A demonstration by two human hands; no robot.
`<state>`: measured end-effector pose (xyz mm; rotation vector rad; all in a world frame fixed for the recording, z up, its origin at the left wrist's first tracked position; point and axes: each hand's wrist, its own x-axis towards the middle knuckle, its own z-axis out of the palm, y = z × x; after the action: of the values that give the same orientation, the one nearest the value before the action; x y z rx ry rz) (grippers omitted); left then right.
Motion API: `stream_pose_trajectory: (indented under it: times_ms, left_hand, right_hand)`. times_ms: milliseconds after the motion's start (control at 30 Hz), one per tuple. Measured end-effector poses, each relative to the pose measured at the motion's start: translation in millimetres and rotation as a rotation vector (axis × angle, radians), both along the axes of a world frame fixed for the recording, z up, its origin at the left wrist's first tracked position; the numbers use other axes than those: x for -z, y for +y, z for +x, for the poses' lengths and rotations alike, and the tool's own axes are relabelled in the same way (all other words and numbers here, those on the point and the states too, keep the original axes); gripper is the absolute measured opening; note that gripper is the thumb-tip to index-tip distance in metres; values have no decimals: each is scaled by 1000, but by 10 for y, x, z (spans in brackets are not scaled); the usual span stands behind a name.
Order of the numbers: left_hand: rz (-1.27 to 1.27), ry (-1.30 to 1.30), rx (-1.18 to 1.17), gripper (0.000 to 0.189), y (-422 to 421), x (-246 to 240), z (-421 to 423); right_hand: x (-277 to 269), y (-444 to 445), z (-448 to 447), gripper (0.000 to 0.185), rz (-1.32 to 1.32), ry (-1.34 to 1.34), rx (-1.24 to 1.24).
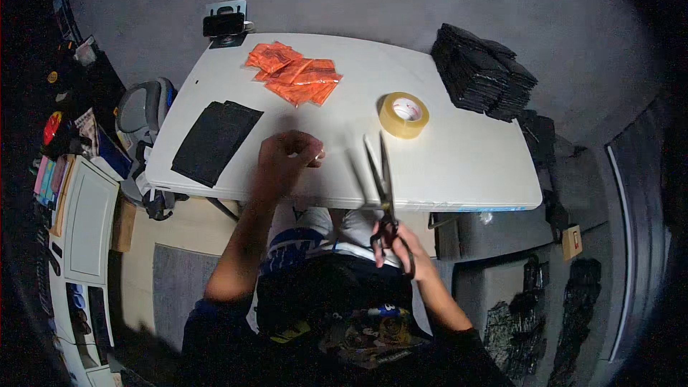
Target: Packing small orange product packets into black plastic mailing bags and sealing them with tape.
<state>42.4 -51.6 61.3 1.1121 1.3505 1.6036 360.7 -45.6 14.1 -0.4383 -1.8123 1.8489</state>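
Note:
Black-handled scissors are in my right hand, with the blades a little apart and pointing away from me over the near edge of the white table. My left hand is above the table, fingers curled; a small shiny bit shows at the fingertips, too blurred to name. Left of it lie flat black sheets or bags. Orange items in clear plastic packets lie beyond my left hand. A roll of clear packing tape rests on its side beyond the scissors' tips.
A tall stack of folded black bags or packets stands at the table's right back corner. A phone on a stand is at the left back corner. A grey chair and a white cabinet stand left; black plastic bundles lie low at right.

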Motion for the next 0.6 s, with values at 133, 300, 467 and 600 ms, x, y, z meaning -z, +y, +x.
stream_pose_trajectory:
  times_ms: [133, 300, 467, 600]
  left_hand:
    - [12, -56, -44, 18, -87, -8, -59]
    - [-6, -118, -4, 17, -135, 57, -80]
    - [-1, -202, -1, 17, -179, 43, -20]
    - [18, -230, 21, 17, -202, 51, -43]
  right_hand:
    - [279, -103, -36, 27, -75, -97, -62]
    - [267, -137, -246, 19, -72, -238, -87]
    - [262, -39, -515, 21, -99, -183, -88]
    - [216, 42, -645, 20, -93, -148, -79]
